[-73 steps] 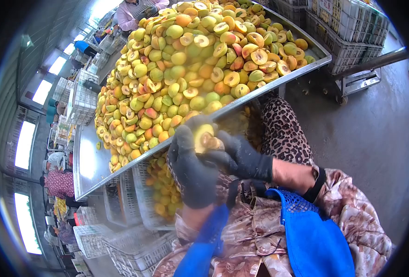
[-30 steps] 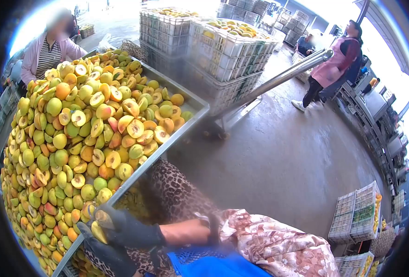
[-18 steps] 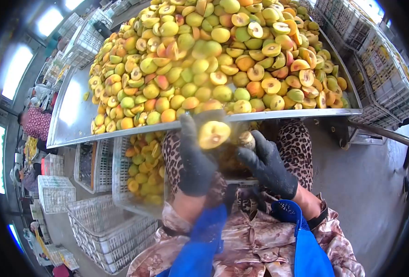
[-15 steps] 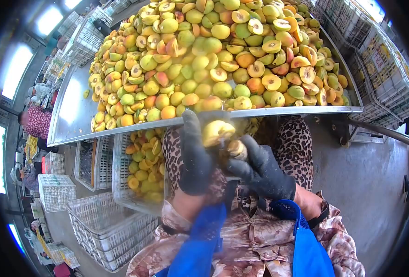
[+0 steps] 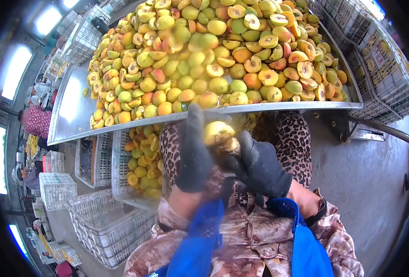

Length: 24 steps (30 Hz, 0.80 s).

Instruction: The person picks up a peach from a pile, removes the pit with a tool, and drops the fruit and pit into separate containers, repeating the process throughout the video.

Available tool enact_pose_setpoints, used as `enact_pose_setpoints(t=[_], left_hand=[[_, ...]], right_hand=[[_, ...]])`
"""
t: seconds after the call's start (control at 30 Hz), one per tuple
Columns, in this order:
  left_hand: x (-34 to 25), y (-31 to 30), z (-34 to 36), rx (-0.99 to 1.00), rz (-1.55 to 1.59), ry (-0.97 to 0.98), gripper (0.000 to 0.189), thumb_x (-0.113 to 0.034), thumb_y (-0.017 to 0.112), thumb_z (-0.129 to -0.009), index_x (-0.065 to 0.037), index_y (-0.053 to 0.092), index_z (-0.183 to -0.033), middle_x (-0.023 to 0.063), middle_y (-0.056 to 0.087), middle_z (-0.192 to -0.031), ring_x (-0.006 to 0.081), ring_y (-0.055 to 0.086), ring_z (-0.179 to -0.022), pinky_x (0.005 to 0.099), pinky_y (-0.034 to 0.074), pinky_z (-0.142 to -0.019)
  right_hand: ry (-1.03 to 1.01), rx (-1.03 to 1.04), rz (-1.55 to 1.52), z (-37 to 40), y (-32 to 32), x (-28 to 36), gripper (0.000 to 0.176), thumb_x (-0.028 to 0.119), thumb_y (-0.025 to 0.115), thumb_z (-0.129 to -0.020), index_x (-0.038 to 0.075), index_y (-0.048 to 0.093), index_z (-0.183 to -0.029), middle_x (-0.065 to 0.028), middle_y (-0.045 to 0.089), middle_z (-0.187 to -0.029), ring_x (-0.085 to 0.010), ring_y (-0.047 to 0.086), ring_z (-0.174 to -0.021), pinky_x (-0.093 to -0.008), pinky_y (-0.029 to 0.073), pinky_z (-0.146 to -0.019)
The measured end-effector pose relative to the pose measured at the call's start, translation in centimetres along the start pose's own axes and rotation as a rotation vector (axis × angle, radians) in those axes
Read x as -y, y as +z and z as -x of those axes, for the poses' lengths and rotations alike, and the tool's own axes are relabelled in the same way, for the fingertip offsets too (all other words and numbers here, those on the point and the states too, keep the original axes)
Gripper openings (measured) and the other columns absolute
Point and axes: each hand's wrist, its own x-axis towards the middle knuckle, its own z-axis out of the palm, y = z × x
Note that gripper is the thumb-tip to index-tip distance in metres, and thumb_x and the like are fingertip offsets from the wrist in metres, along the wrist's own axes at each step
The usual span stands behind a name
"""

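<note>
In front of my lap, my left hand (image 5: 194,154) in a dark glove holds a yellow peach (image 5: 217,132) at its fingers, with the thumb side raised beside the tray edge. My right hand (image 5: 261,162), gloved too, is closed close against the fruit. A brownish piece (image 5: 228,145) shows between the peach and my right fingertips. Blur and the fingers hide what my right hand grips. Just beyond my hands, a metal tray (image 5: 255,109) bears a large heap of peaches (image 5: 186,55), many of them cut in half.
Below the tray at left, a crate (image 5: 120,171) contains more peach pieces (image 5: 144,168). Stacked white crates (image 5: 107,226) stand on the floor at left. Tall crate stacks (image 5: 384,64) rise at right beside a metal bar (image 5: 389,131). A person in a patterned red top (image 5: 38,121) is at far left.
My right hand has shifted slightly left, closer to the peach. The brownish piece has moved left and up against the fruit. My left hand still holds the peach.
</note>
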Motion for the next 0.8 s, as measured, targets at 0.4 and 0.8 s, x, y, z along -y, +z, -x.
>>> enact_pose_setpoints(t=[0.4, 0.8], left_hand=[[2.7, 0.5, -1.2, 0.000, -0.166, 0.096, 0.054, -0.042, 0.045, -0.110, 0.002, 0.072, -0.093, 0.0109, 0.073, -0.082, 0.0175, 0.069, -0.073, 0.0301, 0.057, -0.073], [3.9, 1.4, -1.2, -0.052, -0.163, 0.322, 0.053, -0.035, 0.047, -0.109, 0.006, 0.071, -0.084, 0.0096, 0.069, -0.073, 0.0176, 0.062, -0.064, 0.0334, 0.051, -0.066]], right_hand=[[0.037, 0.216, -0.453, -0.1, 0.5, -4.5, 0.049, 0.024, 0.065, -0.099, 0.002, 0.050, -0.141, -0.0161, 0.069, -0.114, -0.0265, 0.069, -0.101, -0.0400, 0.054, -0.089], [-0.062, 0.017, -0.532, 0.6, 4.1, -5.6, 0.037, 0.031, 0.060, -0.101, 0.003, 0.056, -0.126, -0.0221, 0.067, -0.089, -0.0413, 0.066, -0.081, -0.0466, 0.051, -0.070]])
